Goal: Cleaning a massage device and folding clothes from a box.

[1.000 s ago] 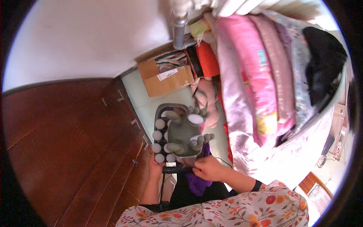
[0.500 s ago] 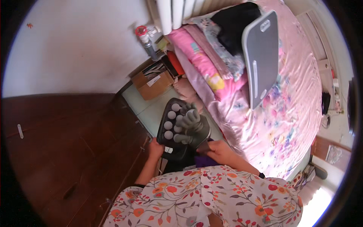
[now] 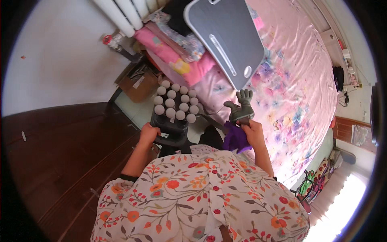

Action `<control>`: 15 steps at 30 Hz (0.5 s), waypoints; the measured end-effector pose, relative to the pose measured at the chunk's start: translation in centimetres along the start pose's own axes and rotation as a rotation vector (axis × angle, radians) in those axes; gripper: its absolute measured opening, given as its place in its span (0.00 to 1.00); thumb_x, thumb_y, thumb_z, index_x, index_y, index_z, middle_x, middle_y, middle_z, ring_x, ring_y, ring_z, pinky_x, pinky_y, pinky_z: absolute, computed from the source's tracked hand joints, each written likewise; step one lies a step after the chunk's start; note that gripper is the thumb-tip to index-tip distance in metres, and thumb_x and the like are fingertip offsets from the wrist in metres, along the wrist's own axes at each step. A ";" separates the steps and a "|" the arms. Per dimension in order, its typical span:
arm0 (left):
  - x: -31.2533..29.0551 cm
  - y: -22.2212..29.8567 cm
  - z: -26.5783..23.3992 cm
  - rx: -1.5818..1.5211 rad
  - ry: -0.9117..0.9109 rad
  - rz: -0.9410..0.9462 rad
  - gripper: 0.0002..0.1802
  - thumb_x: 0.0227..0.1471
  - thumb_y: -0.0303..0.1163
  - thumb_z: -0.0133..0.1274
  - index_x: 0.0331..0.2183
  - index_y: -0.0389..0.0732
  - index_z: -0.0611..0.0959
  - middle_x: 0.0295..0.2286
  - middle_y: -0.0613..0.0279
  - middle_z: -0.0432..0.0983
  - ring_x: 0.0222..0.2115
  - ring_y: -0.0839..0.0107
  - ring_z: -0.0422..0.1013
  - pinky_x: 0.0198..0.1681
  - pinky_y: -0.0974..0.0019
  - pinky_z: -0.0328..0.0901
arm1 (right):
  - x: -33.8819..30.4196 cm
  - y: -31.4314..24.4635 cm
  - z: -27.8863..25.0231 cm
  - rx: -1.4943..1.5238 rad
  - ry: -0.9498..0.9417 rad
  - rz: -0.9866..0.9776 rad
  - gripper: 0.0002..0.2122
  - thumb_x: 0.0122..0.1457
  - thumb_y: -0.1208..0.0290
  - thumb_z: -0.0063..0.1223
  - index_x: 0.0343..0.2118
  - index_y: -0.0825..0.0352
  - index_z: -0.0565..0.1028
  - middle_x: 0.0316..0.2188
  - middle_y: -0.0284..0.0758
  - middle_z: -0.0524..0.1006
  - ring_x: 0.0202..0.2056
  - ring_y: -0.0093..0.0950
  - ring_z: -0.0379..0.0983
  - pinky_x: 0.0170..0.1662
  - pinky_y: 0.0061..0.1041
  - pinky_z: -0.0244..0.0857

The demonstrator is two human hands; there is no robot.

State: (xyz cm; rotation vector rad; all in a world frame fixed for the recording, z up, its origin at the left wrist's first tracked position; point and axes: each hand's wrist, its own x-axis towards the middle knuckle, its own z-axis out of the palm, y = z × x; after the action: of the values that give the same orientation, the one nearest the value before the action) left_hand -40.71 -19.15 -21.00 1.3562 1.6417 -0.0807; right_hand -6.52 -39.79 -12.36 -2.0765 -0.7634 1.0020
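Note:
My left hand (image 3: pixel 149 133) is closed around the edge of a black frame-like piece (image 3: pixel 172 126) at the lower middle-left. Several pale grey balls (image 3: pixel 170 103) stand in rows on its upper part. In my right hand (image 3: pixel 254 132), fingers wrapped, is the brown handle of a dark green-grey hand-shaped paddle (image 3: pixel 242 108) with raised fingers. A purple cloth (image 3: pixel 236 137) hangs beside the same hand; whether the fingers grip it too, I cannot tell. The paddle and the black piece are apart, one on either side of my body.
Ahead and to the right is a bed with a pink floral satin cover (image 3: pixel 290 97). On it lie a folded pink quilt (image 3: pixel 195 70) and a grey lap table (image 3: pixel 227 36). A cardboard box (image 3: pixel 139 85) stands by the wall, near a radiator (image 3: pixel 117 14). Dark brown wood (image 3: pixel 60 161) fills the left.
The hand-shaped paddle has moved right, away from the black piece, which now shows its balls uncovered. The view has shifted, and the purple cloth shows more fully by my right hand.

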 end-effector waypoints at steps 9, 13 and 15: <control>-7.6 8.3 8.7 -0.434 -0.219 -0.098 0.12 0.27 0.21 0.49 0.25 0.33 0.73 0.18 0.59 0.71 0.18 0.68 0.67 0.21 0.68 0.62 | 6.0 13.1 -8.7 0.000 0.078 -0.056 0.11 0.48 0.76 0.48 0.34 0.69 0.77 0.26 0.41 0.78 0.29 0.30 0.74 0.36 0.26 0.66; -9.2 11.2 10.7 -0.331 -0.142 -0.028 0.17 0.26 0.20 0.49 0.28 0.33 0.74 0.21 0.58 0.73 0.20 0.67 0.68 0.24 0.68 0.63 | 8.0 19.8 -10.8 -0.253 -0.061 0.057 0.14 0.47 0.70 0.49 0.37 0.68 0.76 0.28 0.47 0.76 0.32 0.42 0.74 0.37 0.33 0.66; -10.2 13.5 11.0 -0.263 -0.101 0.040 0.18 0.26 0.20 0.49 0.29 0.32 0.75 0.21 0.57 0.73 0.20 0.67 0.69 0.24 0.68 0.63 | 8.4 19.4 -12.3 -0.459 -0.127 0.058 0.15 0.47 0.66 0.53 0.37 0.68 0.77 0.28 0.46 0.76 0.31 0.38 0.74 0.36 0.31 0.66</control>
State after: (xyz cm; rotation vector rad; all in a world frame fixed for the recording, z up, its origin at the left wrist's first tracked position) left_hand -24.25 -27.81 -13.15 1.1645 1.4833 0.0869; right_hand 11.98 -48.95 -25.44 -2.4494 -1.0852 1.0743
